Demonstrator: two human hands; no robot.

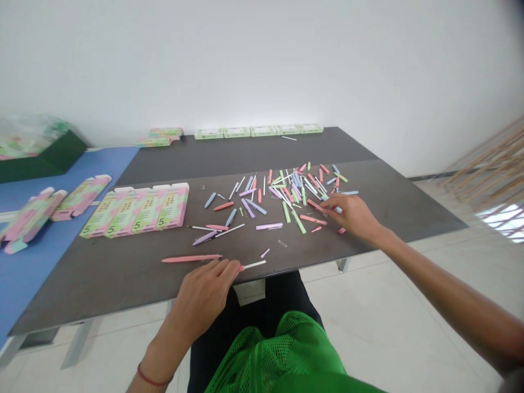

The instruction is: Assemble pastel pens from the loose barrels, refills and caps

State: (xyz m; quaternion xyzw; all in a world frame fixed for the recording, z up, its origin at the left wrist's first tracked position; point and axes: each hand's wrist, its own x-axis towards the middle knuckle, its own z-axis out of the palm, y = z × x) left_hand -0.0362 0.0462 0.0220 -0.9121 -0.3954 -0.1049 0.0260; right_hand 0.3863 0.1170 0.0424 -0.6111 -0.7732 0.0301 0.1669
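My left hand (202,297) rests at the near edge of the dark grey table (102,284). Its fingertips sit between a long pink pen barrel (192,258) and a white refill with a pink end (254,266). I cannot tell whether it grips either one. My right hand (352,214) reaches into the right side of a scattered pile of pastel pen parts (290,191), with its fingertips on or beside a pink piece (315,206). A small blue piece (338,209) lies just beyond the thumb.
Flat printed pink-and-green cardboard box blanks (135,210) lie at the table's left, with more on a blue mat (33,273). A dark green box (45,158) stands far left. Several small boxes (257,131) line the back edge. Bamboo-like sticks (491,164) lean at right.
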